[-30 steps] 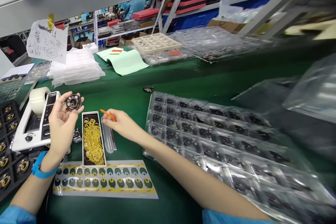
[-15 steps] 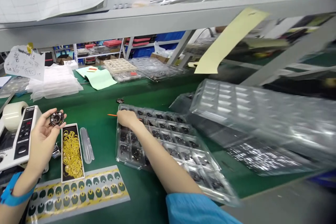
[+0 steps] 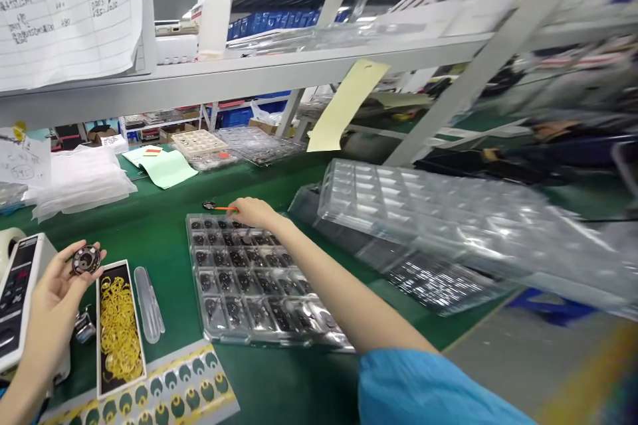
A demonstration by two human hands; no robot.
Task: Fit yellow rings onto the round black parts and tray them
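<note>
Clock directions are centred on the parts tray, 12 o'clock pointing away from the person. Nearest, toward 8, lies a printed sheet (image 3: 199, 372), thin and flexible. Just beyond it, between 8 and 9, an open box (image 3: 136, 319) holds yellow rings (image 3: 119, 339); these look light, tangled and easily bent. At 9, the left hand (image 3: 54, 299) clamps a disc (image 3: 86, 259) between thumb and fingers, beside the box's far end. The disc is probably light and rigid, with a smooth, somewhat slippery edge; its open face looks delicate. The sound hold is by opposite points of the rim, pads clear of the centre. A clear case (image 3: 148, 305), also at 9, lies between box and tray.

The parts tray (image 3: 239, 337) carries dark parts in its pockets; its thin plastic probably flexes, so it is best lifted by two opposite edges. Over its 12 o'clock edge, the right hand (image 3: 254, 212) is closed on an orange stick (image 3: 225, 208), slim and likely light. The stick points toward a second disc (image 3: 209, 205) at 11; whether they touch cannot be told. Farther off, between 2 and 3, stand spare trays (image 3: 423, 212), seemingly light and slippery. A shelf (image 3: 249, 80) crosses at 12.
</note>
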